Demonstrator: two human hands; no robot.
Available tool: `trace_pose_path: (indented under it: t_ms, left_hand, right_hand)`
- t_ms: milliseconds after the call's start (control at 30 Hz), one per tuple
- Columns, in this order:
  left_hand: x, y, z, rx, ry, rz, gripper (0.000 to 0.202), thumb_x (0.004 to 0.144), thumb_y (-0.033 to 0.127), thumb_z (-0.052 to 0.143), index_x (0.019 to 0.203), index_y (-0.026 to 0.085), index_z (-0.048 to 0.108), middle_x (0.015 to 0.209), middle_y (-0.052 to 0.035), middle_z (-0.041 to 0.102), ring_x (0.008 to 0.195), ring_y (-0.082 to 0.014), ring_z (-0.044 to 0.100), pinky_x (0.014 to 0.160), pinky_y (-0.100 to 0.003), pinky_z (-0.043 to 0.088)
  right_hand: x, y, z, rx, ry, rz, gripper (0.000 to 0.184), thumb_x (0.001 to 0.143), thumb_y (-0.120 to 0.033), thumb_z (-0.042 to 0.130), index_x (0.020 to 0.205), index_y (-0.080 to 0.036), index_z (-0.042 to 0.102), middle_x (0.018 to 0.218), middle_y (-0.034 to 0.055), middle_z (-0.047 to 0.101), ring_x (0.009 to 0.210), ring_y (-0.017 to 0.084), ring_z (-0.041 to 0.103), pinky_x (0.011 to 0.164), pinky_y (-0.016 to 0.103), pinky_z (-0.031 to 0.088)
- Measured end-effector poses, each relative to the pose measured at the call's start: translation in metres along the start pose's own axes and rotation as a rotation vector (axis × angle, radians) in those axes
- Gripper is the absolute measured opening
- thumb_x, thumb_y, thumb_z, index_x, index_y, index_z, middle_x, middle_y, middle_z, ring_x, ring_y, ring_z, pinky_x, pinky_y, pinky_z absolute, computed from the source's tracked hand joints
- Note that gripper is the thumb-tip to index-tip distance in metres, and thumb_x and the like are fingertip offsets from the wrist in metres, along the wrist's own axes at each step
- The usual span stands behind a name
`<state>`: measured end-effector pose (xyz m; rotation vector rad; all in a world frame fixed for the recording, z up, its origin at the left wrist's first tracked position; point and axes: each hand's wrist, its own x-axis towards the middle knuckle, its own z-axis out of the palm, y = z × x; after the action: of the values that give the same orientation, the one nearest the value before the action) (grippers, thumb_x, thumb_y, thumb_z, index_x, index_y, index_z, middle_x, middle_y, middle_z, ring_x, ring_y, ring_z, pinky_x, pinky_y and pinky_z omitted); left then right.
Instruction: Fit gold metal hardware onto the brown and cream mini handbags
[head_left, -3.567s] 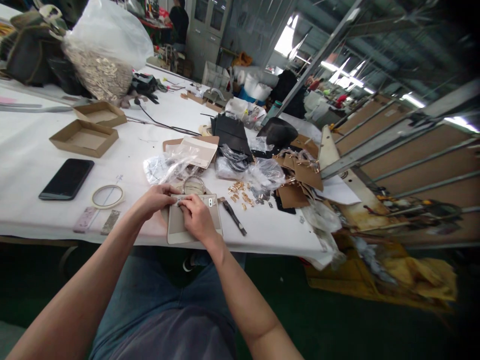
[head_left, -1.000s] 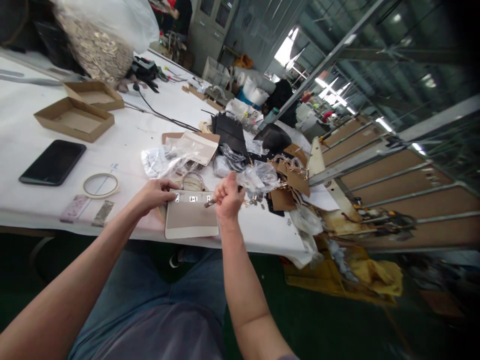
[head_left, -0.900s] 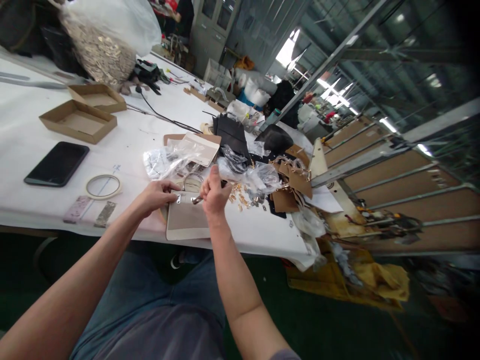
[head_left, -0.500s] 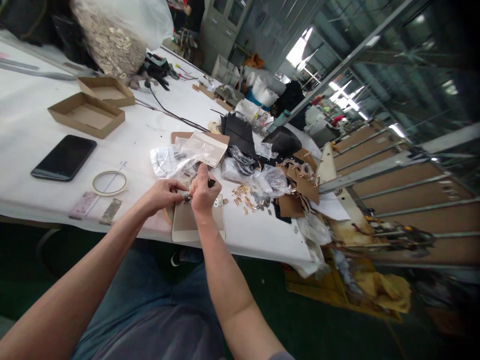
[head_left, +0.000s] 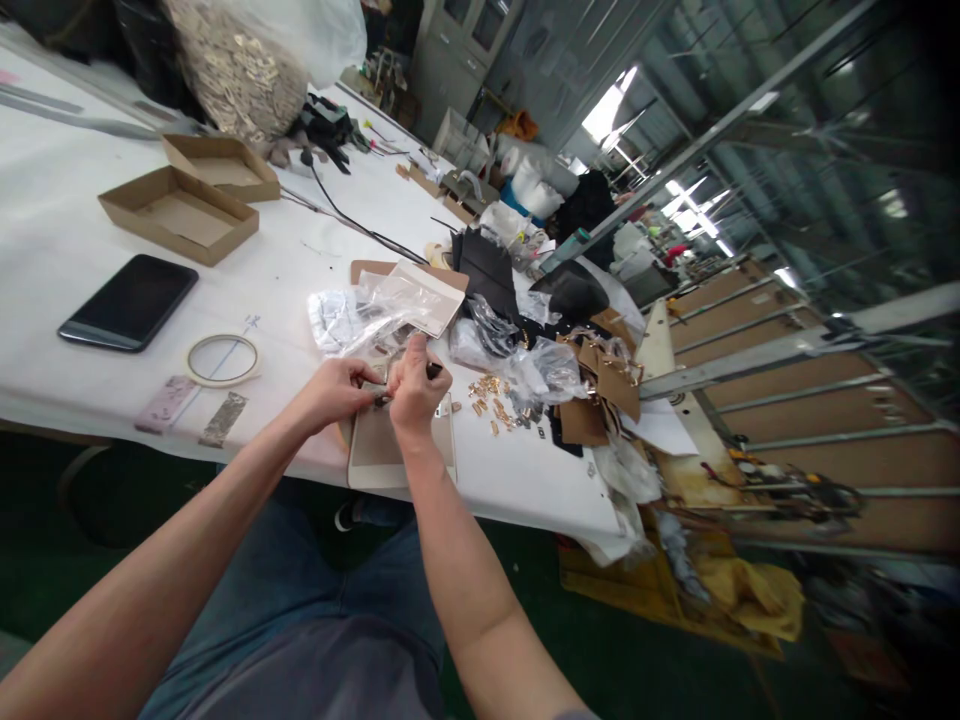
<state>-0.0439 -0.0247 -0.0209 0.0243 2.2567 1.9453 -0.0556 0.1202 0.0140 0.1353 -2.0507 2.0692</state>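
Note:
My right hand [head_left: 417,388] is closed around a tool with a black handle end [head_left: 433,370]; its kind is hidden by the fist, thumb on top. My left hand [head_left: 343,390] pinches beside it, fingertips at a small dark piece too small to name. Both hands are over a beige flat panel [head_left: 375,450] at the table's front edge. Small gold metal pieces [head_left: 489,395] lie scattered right of my right hand, with darker metal bits [head_left: 527,410] beside them. Beyond my hands, clear plastic bags [head_left: 352,315] lie by a pale panel [head_left: 424,295].
On the left lie a black phone [head_left: 129,302], a tape roll [head_left: 223,360] and two cardboard trays [head_left: 180,215]. A big bag of small pieces [head_left: 240,80] stands behind. Black sheets [head_left: 484,265] and brown card pieces [head_left: 611,375] are heaped to the right, beside a metal rail [head_left: 750,355].
The camera view has shifted slightly, so the scene sits a little differently. Both hands stay together over the panel, with the same grip and hardly any visible motion.

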Motion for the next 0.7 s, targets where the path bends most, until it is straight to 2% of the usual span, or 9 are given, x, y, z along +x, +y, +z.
trace_pose_path:
  t_ms: [100,233,467,633,700]
  left_hand:
    - [-0.003,0.003,0.000,0.012,0.025,-0.003,0.040,0.066,0.023,0.078,0.103,0.017,0.094,0.067,-0.0004,0.064,0.064,-0.0183,0.053,0.058,-0.031,0.031]
    - [-0.006,0.008,0.000,0.006,0.037,-0.023,0.040,0.065,0.023,0.077,0.101,0.015,0.093,0.070,-0.0007,0.067,0.066,-0.0176,0.052,0.059,-0.031,0.031]
    - [-0.007,0.010,0.002,-0.005,0.009,-0.016,0.037,0.065,0.026,0.078,0.098,0.016,0.091,0.073,-0.0019,0.068,0.067,-0.0179,0.052,0.059,-0.031,0.030]
    - [-0.007,0.004,-0.003,0.028,-0.011,0.028,0.037,0.067,0.028,0.079,0.100,0.017,0.094,0.069,-0.0010,0.061,0.064,-0.0177,0.048,0.057,-0.032,0.027]
    - [-0.006,0.002,-0.004,0.036,-0.020,0.063,0.040,0.069,0.027,0.078,0.104,0.018,0.095,0.068,-0.0008,0.062,0.064,-0.0177,0.049,0.057,-0.032,0.028]
  right_hand:
    - [0.010,-0.002,-0.012,0.166,0.125,0.000,0.080,0.110,-0.085,0.066,0.066,-0.030,0.029,0.052,-0.0067,0.029,0.042,0.012,0.033,0.041,0.032,0.027]
    - [0.002,-0.005,-0.024,0.229,0.133,0.004,0.081,0.110,-0.083,0.068,0.066,-0.030,0.026,0.054,-0.0083,0.023,0.039,0.011,0.030,0.039,0.031,0.024]
    - [-0.013,-0.002,-0.008,0.140,0.124,0.025,0.079,0.112,-0.084,0.064,0.065,-0.029,0.030,0.052,-0.0069,0.032,0.040,0.012,0.038,0.040,0.031,0.029]
    - [0.002,0.004,-0.001,0.066,0.074,-0.005,0.076,0.115,-0.082,0.059,0.068,-0.031,0.031,0.052,-0.0066,0.035,0.042,0.013,0.038,0.040,0.031,0.029]
    - [0.014,0.012,0.004,0.030,0.006,-0.009,0.075,0.115,-0.084,0.056,0.069,-0.031,0.031,0.051,-0.0074,0.033,0.042,0.013,0.036,0.040,0.031,0.029]
